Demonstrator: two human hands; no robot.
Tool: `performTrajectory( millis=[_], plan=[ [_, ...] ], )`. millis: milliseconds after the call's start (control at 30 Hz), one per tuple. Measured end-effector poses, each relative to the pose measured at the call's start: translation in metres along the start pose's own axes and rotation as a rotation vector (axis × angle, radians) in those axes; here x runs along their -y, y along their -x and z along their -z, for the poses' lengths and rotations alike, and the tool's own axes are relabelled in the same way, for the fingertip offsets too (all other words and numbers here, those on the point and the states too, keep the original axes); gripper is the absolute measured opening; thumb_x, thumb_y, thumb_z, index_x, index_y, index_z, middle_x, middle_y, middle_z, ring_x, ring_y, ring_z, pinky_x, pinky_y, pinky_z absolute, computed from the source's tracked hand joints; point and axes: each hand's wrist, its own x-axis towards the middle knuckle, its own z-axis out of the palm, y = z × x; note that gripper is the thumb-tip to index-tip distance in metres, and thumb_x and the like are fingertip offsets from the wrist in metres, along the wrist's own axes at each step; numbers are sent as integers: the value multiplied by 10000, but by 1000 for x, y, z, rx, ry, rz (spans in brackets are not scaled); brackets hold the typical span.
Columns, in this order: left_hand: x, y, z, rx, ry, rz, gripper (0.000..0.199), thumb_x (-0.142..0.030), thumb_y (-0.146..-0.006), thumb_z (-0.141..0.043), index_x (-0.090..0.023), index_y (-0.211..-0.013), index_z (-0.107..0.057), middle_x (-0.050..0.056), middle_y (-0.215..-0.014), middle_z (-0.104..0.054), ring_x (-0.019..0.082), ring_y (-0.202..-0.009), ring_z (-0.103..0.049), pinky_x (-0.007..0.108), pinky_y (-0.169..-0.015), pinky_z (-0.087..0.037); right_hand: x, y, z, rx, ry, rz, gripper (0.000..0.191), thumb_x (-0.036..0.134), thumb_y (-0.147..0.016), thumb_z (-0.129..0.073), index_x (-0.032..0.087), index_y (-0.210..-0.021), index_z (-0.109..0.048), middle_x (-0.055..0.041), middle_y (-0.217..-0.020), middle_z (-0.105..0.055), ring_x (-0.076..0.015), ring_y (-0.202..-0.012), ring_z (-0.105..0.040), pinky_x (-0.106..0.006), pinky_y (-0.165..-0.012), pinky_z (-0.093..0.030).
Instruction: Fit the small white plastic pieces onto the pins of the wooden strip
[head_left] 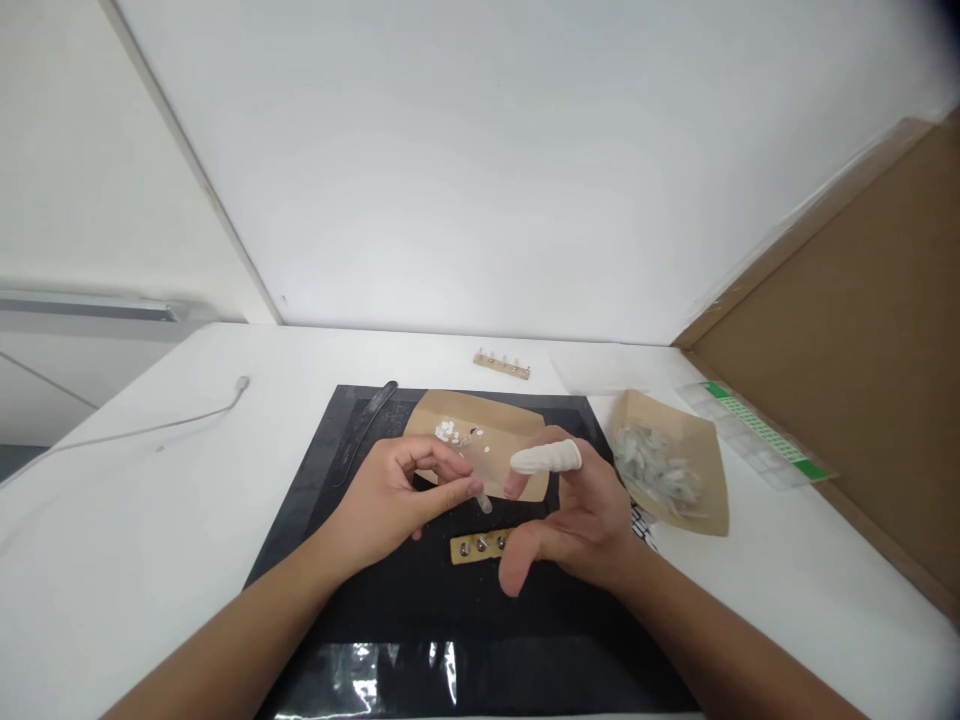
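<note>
My left hand (405, 495) is closed in a pinch on a small clear tube-like piece (485, 504), which sticks out past the thumb tip. To its right my right hand (574, 515) is open, thumb and fingers spread, with a white finger cot (546, 457) on one finger. Nothing shows between its fingers. Below the hands lies a small wooden strip (469, 549) with several round metal pieces along it; my right thumb hides its right end. Behind the hands is a brown paper tray (495, 415) holding small white bits (446, 431).
A black mat (420, 610) lies under the work. On the right, another brown tray (712, 470) holds many clear pieces (660, 475), near a green-and-clear plastic strip (761, 430). Black tweezers (367, 425) lie left, a second strip (501, 364) behind, a cable (187, 422) far left.
</note>
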Motion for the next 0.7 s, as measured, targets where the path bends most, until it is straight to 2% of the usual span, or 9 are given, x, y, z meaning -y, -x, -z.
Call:
performTrajectory(
  millis=[167,300,433,700],
  plan=[
    [2,0,-1,76,121,22,302,-385,-815,-867,-151,-960,-745,29,-802,-739,67,-520,-528,106,-343,-420,0,-4,0,75,77,60,688,627,-622,-910,249,-1124,-629,25,-824,-693,-177,-735,-691,-310,-696,-558],
    [2,2,0,117,186,35,300,-370,-815,-878,-146,-960,-740,20,-767,-736,60,-513,-514,96,-345,-409,-1,-2,0,80,101,87,746,623,-579,-931,240,-1143,-629,19,-838,-699,-180,-759,-702,-312,-732,-571],
    [2,2,-1,130,198,44,304,-371,-822,-876,-140,-970,-744,36,-795,-759,68,-537,-551,94,-351,-413,-1,-1,-1,96,91,73,783,594,-608,-943,257,-1230,-606,32,-844,-711,-170,-752,-716,-301,-740,-578],
    [1,3,-1,150,167,69,338,-399,-807,-887,-140,-977,-751,47,-812,-770,93,-593,-598,100,-357,-420,-4,-1,-3,70,41,130,824,499,-603,-1005,245,-1269,-592,21,-843,-705,-178,-726,-709,-310,-715,-591]
  ],
)
